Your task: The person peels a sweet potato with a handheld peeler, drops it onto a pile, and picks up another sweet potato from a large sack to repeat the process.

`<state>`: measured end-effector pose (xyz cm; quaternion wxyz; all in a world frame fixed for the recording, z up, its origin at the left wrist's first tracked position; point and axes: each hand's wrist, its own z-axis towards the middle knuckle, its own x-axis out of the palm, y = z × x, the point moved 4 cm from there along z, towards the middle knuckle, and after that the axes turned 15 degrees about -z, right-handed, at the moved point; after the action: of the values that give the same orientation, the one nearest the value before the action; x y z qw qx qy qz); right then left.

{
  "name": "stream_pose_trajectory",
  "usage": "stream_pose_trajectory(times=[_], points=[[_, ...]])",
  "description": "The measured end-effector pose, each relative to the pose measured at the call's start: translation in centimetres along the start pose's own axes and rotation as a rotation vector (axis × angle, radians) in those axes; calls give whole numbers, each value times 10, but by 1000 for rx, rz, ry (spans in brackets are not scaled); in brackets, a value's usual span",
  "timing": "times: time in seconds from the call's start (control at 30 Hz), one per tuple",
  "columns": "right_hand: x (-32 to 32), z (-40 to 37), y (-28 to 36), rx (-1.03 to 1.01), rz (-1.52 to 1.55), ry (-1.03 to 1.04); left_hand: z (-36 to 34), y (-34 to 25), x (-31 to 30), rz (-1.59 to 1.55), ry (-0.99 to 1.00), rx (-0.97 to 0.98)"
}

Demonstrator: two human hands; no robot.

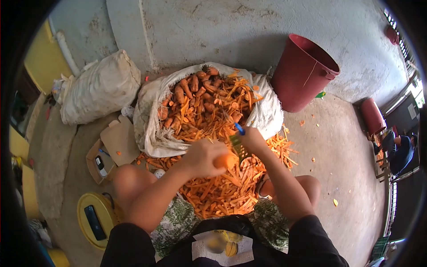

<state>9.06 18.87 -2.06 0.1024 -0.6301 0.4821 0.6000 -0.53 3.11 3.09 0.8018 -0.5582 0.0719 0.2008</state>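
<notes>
My left hand (200,156) is closed around a peeled orange carrot (226,161), whose rounded end points to the right. In my right hand (253,141) is a slim tool with a blue end (239,128); a green slotted piece (240,147) shows below the fist, partly hidden and blurred. Both hands are over a pile of cut carrot strips (222,191) between my legs. Just beyond them, an open white woven sack (149,129) holds whole carrots (187,91) and more strips.
A full white sack (102,86) leans at the back left, and a tall red bin (296,71) stands back right. On the left are an open cardboard box (120,138) and a yellow lidded bucket (84,218) with a phone (94,222). Another person (400,153) sits far right.
</notes>
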Motion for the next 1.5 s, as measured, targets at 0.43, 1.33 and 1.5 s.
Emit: stream_pose_trajectory(times=[0.43, 1.33, 1.5], points=[[71, 3, 15, -130, 947, 250, 6, 2, -16, -106, -285, 181], [-27, -55, 37, -357, -132, -105, -1, 33, -15, 164, -160, -291], [-14, -54, 40, -300, -119, -124, 2, 35, -14, 294, -237, -191]])
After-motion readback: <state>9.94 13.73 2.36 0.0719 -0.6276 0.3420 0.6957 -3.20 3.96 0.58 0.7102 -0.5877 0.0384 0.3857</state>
